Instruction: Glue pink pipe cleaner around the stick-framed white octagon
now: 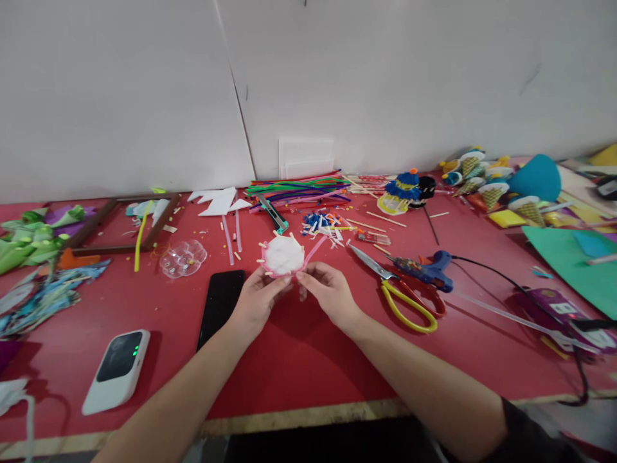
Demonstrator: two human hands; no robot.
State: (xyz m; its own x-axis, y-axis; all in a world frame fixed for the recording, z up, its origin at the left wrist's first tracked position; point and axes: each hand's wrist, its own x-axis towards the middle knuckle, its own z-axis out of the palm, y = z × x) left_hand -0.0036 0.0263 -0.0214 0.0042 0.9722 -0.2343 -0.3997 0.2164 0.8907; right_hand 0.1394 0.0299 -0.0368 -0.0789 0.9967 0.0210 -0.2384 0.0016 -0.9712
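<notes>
Both my hands meet over the middle of the red table (pixel 299 347). Between them is a small white foam ball (pixel 283 255) studded with short wooden sticks and ringed by a pink pipe cleaner. My left hand (pixel 258 301) cups it from the lower left, fingers closed on its rim. My right hand (pixel 328 292) pinches the pink pipe cleaner at the ball's lower right, where one end sticks up to the right.
A black phone (pixel 220 305) lies by my left wrist, a white device (pixel 116 370) nearer the front edge. Yellow-handled scissors (pixel 400 296) and a blue glue gun (pixel 431 270) lie to the right. Pipe cleaners (pixel 299 188), cut straw bits (pixel 322 225) and paper crafts (pixel 486 180) crowd the back.
</notes>
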